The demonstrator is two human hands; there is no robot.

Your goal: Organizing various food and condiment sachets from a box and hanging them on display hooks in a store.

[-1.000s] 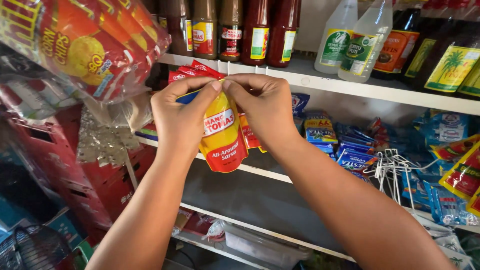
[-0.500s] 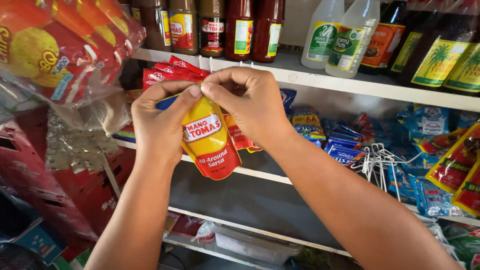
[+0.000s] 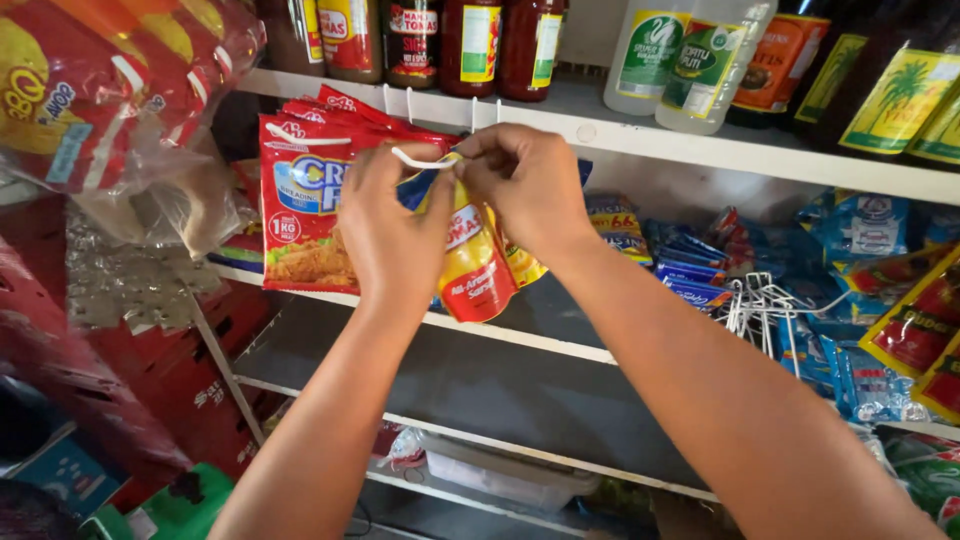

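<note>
So there's a yellow and red sauce pouch (image 3: 478, 262) hanging right under the top shelf (image 3: 640, 135), held at its top edge by both hands. Left hand (image 3: 392, 235) has its fingers pinched shut on the pouch and a white hook (image 3: 422, 160), right hand (image 3: 528, 190) pinches the same top corner. Just left of it hang red breading mix bags (image 3: 305, 205). Sauce bottles (image 3: 440, 40) stand on the shelf above.

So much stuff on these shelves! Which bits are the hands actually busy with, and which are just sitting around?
In hand:
left hand
right hand
yellow-and-red sauce pouch
white hook

Just sitting there:
breading mix packets
sauce bottles
clear vinegar bottles
blue sachets
</note>
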